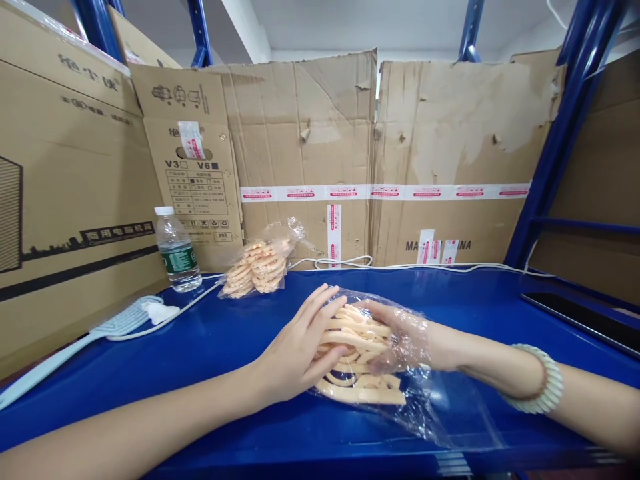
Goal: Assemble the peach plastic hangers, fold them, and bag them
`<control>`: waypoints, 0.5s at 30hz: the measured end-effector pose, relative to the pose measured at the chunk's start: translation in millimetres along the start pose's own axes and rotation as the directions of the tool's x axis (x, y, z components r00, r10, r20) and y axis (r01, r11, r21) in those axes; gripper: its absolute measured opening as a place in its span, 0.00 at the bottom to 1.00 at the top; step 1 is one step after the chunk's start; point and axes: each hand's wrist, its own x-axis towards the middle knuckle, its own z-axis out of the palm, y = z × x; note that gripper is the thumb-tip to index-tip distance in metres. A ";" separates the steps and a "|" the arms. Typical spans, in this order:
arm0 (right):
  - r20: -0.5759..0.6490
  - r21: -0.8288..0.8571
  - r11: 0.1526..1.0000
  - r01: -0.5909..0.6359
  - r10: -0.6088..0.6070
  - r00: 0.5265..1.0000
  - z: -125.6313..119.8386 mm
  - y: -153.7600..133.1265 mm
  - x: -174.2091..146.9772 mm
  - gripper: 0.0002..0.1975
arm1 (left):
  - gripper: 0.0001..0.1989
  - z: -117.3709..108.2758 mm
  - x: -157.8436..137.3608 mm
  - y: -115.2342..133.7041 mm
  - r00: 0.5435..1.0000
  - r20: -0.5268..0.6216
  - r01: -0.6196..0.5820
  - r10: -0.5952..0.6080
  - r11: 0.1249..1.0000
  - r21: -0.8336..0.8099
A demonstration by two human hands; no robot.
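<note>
A clear plastic bag (445,407) lies on the blue surface in front of me, with a bundle of beige, flat, noodle-like strips (357,340) in or under it. My left hand (300,340) clasps the bundle's left side, long fingers at the far edge and thumb across the near strips. From the right, my right hand (405,333) curls round the bundle, with clear film over its back and fingers; its fingertips are partly hidden. Some strips bulge out in loops towards me, below both hands. A pale green beaded bracelet (537,379) is on my right wrist.
Behind the hands sits another clear bag of similar strips (263,267). A water bottle (177,250), a light blue fly swatter (117,317) and a white cable (190,307) are at left. A black phone (583,323) lies at right. Cardboard walls (305,147) and blue posts (555,140) enclose the shelf.
</note>
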 end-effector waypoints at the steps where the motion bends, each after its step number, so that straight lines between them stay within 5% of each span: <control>1: -0.007 0.047 0.999 -0.017 0.017 1.000 0.0 -0.1 0.4 0.38 | 0.29 -0.2 0.4 -0.3 1.000 0.000 0.018 -0.018 1.000 -0.017; 5: -0.009 0.275 0.957 -0.095 0.102 0.995 -0.3 1.2 2.7 0.42 | 0.30 0.5 2.1 -2.9 0.988 -0.026 0.145 -0.152 0.973 -0.180; 8: 0.002 0.377 0.918 -0.123 0.132 0.991 -3.5 3.7 4.9 0.42 | 0.31 4.6 4.4 -7.3 0.957 -0.007 0.258 -0.290 0.862 -0.436; 11: 0.004 0.422 0.898 -0.120 0.131 0.991 -7.8 3.6 5.5 0.40 | 0.29 8.5 8.9 -11.9 0.875 0.088 0.398 -0.476 0.604 -0.691; 15: 0.043 0.455 0.882 -0.126 0.120 0.992 -10.0 -2.3 3.6 0.40 | 0.25 5.2 16.7 -11.8 0.736 0.328 0.483 -0.592 0.121 -0.867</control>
